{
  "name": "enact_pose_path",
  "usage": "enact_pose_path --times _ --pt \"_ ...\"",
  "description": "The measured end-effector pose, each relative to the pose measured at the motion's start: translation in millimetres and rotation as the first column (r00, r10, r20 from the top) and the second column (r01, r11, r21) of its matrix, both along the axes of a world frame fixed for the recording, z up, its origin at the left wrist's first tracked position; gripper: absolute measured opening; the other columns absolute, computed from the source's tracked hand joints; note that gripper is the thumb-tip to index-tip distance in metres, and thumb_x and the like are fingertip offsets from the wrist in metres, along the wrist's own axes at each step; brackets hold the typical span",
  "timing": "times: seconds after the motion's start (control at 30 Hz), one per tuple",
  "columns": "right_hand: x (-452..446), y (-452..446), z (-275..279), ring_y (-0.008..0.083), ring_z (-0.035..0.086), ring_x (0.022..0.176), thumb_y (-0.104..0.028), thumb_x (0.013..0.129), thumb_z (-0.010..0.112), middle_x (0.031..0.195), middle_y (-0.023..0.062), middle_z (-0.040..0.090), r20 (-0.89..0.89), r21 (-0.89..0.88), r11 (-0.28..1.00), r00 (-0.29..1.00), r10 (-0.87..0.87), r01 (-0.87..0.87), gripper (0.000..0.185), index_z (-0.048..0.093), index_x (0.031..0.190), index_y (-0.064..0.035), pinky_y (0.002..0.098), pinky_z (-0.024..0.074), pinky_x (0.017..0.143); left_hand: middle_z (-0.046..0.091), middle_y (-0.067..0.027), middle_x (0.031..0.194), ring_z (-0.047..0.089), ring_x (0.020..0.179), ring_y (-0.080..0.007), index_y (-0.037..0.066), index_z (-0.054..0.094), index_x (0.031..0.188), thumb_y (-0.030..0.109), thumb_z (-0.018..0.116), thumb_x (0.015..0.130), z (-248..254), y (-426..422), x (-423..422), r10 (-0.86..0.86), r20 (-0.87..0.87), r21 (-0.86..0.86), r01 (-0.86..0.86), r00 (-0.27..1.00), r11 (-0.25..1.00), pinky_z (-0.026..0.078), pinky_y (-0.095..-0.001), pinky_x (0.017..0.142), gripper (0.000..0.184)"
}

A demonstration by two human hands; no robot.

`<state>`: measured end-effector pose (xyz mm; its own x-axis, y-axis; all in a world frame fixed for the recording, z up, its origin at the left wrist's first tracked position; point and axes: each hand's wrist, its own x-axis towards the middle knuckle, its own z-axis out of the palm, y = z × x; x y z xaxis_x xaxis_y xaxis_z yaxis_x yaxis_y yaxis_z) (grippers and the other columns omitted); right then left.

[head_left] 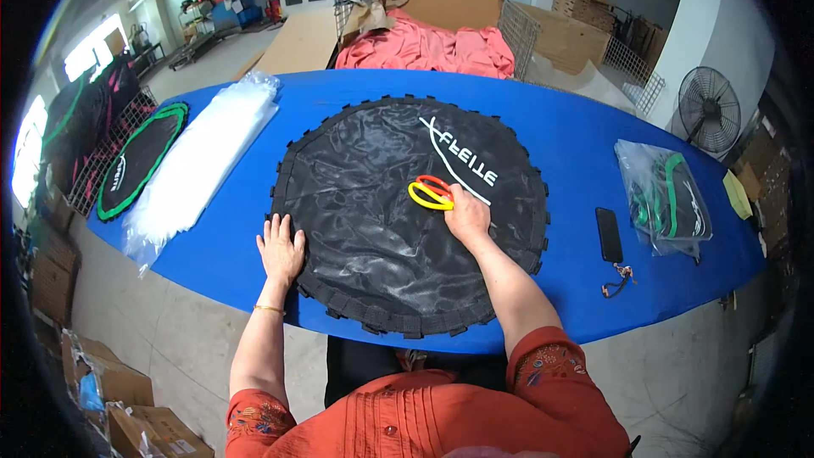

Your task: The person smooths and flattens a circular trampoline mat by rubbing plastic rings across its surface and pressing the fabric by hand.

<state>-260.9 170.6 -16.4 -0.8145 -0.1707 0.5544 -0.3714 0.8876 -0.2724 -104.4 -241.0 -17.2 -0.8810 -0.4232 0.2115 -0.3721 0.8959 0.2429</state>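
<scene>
A round black trampoline mat (365, 178), with tabs along its edge and white lettering at its upper right, lies flat before me on the blue table. My left hand (281, 250) rests with fingers spread on the mat's left edge. Over the right part of the mat, my right hand (469, 214) is closed around a pair of scissors (430, 195). Their red and yellow handle loops stick out to the left of my fist, while the blades are hidden by my hand.
A stack of clear plastic bags (203, 161) and a green-edged black mat (140, 161) lie at the left. On the right are a phone (609, 235) and a bagged green-and-black item (666, 195). A fan (709, 110) stands beyond; pink fabric (428, 44) is heaped behind the blue table (568, 305).
</scene>
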Motion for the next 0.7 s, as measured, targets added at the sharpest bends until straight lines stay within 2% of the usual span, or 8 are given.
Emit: enact_pose_path --times 0.4,0.5,0.7 --pt "2.9 -0.4 1.8 0.0375 0.075 0.079 -0.028 0.100 0.072 0.084 0.0127 0.074 -0.014 -0.012 1.000 1.000 0.003 -0.003 0.017 0.063 0.106 -0.0145 0.0535 0.0578 0.071 0.040 -0.0133 0.175 0.031 0.164 -0.0358 0.014 0.051 0.163 0.047 0.056 0.108 2.8 0.6 2.1 -0.005 -0.018 0.014 0.006 1.000 1.000 0.022 -0.0626 0.132 0.065" --pt "2.9 0.4 2.8 0.0351 0.076 0.086 -0.026 0.099 0.072 0.091 0.0109 0.077 0.056 0.013 1.000 0.998 -0.018 0.017 0.019 0.065 0.114 -0.0170 0.0512 0.0582 0.076 0.040 -0.0134 0.175 0.031 0.164 -0.0360 0.014 0.051 0.163 0.047 0.056 0.108 4.5 2.0 2.6 -0.004 -0.018 0.021 0.004 1.000 1.000 0.022 -0.0628 0.132 0.065" --pt "3.4 -1.3 4.3 0.0356 0.076 0.086 -0.025 0.098 0.074 0.090 0.0114 0.077 0.055 0.015 0.999 0.998 -0.033 0.032 0.019 0.066 0.113 -0.0164 0.0514 0.0584 0.075 0.040 -0.0146 0.175 0.031 0.164 -0.0371 0.013 0.051 0.162 0.045 0.057 0.108 4.2 1.4 2.7 -0.007 -0.027 0.029 0.007 1.000 1.000 0.021 -0.0633 0.132 0.063"
